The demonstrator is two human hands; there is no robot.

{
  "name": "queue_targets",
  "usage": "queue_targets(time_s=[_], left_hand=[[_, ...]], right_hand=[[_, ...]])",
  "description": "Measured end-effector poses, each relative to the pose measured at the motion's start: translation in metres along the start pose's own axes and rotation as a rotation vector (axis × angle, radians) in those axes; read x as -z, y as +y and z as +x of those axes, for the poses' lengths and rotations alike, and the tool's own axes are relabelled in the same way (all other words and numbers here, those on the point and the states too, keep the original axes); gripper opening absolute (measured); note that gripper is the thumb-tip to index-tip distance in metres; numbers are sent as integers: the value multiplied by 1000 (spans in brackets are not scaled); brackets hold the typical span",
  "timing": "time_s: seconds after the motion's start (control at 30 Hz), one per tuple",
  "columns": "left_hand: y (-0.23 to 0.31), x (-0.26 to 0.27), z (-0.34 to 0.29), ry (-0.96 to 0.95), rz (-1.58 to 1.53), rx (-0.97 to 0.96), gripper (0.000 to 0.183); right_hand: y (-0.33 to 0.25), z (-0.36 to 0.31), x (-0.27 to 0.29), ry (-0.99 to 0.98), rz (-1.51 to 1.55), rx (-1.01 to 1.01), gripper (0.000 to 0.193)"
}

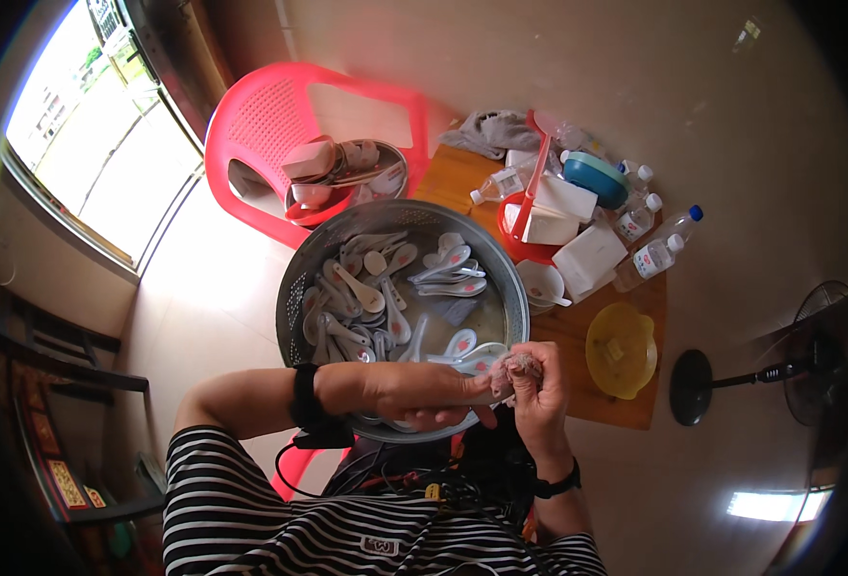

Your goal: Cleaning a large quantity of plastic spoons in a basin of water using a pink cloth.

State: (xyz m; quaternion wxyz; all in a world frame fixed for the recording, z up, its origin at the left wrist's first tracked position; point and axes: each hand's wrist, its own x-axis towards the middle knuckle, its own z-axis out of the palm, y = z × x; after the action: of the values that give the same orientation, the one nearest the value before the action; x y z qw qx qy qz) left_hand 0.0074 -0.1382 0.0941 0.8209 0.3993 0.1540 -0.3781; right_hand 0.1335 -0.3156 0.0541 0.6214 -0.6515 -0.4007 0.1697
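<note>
A large grey metal basin (517,312) with a perforated rim is in front of me, holding many white soup spoons (357,288) in shallow water. Some of the spoons carry a small red mark. Over the basin's near right edge, my right hand (539,394) is closed around a crumpled pinkish-grey cloth (517,376). My left hand (424,392) reaches across the basin's near side, its thumb and curled fingers meeting the cloth. Whatever those fingers grip is hidden. One spoon bowl (482,359) shows just beyond the left hand.
A pink plastic chair (261,110) at the far left bears a bowl of stacked dishes (333,173). On the wooden table (455,178) are plastic bottles (654,257), white boxes (589,257), a red basket and a yellow basin (621,350). A standing fan (746,379) is at right.
</note>
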Motion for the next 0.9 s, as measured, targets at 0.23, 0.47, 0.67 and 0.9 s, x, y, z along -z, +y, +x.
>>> queue_targets(time_s=[0.23,0.47,0.67,0.9], left_hand=[[-12,-6,10,463,430,-221,59],[-13,-8,7,418,321,-364,69],[-29,8,14,496,581,-382,63],[-37,17,10,538,906,-601,41]], right_hand=[[-13,8,-1,-40,-618,307,16],[-11,-4,-20,-192,-615,389,25],[-9,-1,-21,-86,-584,278,29],[-5,0,-9,63,-750,202,37]])
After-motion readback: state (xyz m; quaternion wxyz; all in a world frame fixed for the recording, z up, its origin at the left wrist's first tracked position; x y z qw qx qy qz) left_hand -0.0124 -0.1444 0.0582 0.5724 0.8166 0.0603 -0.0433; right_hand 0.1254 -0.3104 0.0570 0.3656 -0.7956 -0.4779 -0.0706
